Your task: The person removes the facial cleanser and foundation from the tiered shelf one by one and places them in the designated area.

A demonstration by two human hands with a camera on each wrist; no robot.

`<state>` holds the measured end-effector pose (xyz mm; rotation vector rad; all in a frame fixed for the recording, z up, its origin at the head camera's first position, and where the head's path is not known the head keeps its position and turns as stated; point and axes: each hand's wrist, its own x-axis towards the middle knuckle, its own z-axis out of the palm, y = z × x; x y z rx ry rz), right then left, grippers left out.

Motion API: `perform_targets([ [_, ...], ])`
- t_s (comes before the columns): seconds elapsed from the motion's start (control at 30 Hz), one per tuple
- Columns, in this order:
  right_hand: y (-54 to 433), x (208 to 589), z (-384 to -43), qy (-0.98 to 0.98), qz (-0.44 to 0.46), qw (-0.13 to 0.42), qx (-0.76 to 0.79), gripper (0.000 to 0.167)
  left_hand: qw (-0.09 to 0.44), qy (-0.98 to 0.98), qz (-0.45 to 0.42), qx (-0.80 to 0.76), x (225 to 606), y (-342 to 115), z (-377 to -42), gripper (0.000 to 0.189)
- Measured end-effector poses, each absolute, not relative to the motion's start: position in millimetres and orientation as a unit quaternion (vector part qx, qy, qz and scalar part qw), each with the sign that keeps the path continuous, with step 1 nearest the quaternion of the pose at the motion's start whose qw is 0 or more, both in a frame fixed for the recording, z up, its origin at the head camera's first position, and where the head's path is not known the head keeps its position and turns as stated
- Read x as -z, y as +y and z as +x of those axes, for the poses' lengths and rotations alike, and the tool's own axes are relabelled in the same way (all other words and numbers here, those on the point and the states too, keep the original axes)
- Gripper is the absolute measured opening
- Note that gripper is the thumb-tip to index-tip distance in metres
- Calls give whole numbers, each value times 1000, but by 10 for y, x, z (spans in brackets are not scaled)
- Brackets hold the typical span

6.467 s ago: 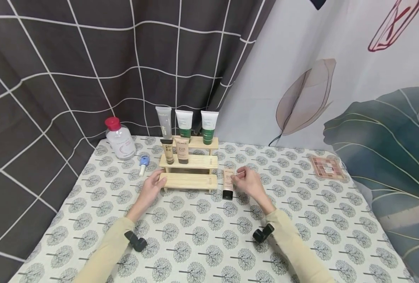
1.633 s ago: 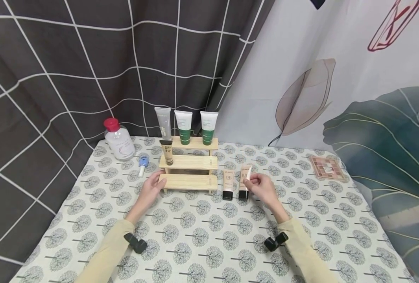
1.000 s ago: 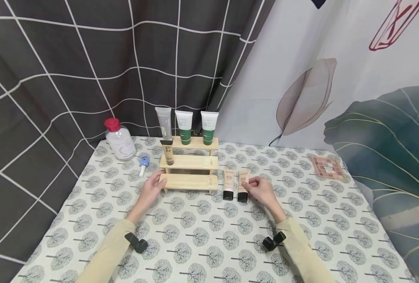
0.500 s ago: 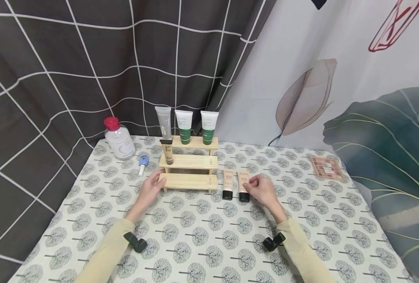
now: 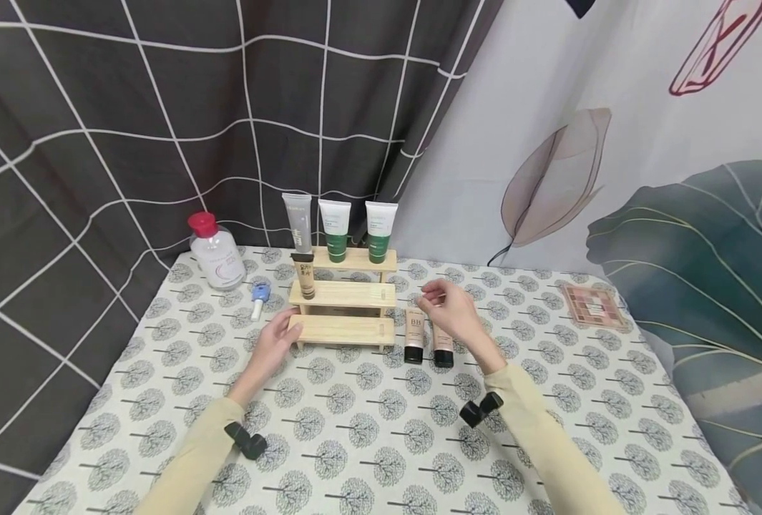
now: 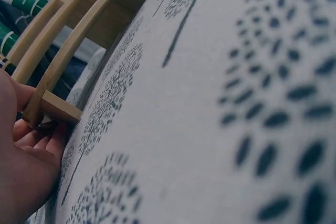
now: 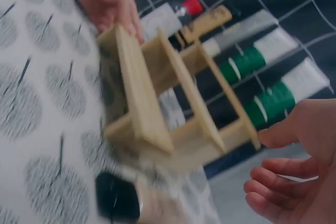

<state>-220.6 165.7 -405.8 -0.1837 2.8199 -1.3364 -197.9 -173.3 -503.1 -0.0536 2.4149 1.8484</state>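
My left hand grips the left end of the lowest step of a three-tier wooden rack; in the left wrist view the thumb lies over the board and the fingers curl beneath it. My right hand hovers over the upper end of the right one of two BB cream tubes, its fingers loosely bent and holding nothing. The left BB cream tube and the right BB cream tube lie side by side on the cloth, black caps toward me. A small gold tube stands on the middle step.
Along the top step stand a grey tube and two white-and-green tubes. To the left are a red-capped bottle and a small blue-and-white item. A checkered palette lies at far right. Curtains hang behind.
A BB cream tube went from the middle step to the cloth beside the other one. My right hand has let go of it and moved up and left. The left hand stays put.
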Motion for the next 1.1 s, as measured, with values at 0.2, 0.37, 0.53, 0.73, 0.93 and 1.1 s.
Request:
perform_targets([
  [0.2, 1336, 3890, -2313, 886, -88, 5, 456, 32, 49, 796, -13, -604, 5013, -1735, -1979, 54],
  [0.37, 1121, 3800, -2417, 869, -112, 14, 481, 32, 45, 796, -16, -603, 5001, -1740, -1979, 54],
  [0.53, 908, 3743, -2496, 853, -145, 28, 500, 36, 43, 797, -16, -603, 5006, -1753, -1976, 53],
  [0.73, 661, 3723, -2566, 840, -179, 25, 511, 36, 40, 796, -13, -604, 5009, -1747, -1976, 53],
  [0.93, 417, 3737, -2599, 829, -199, 35, 521, 38, 42, 794, -14, -606, 5026, -1728, -1978, 54],
  [1.1, 252, 3780, -2606, 823, -210, 38, 527, 40, 43, 794, -10, -606, 5024, -1726, -1975, 55],
])
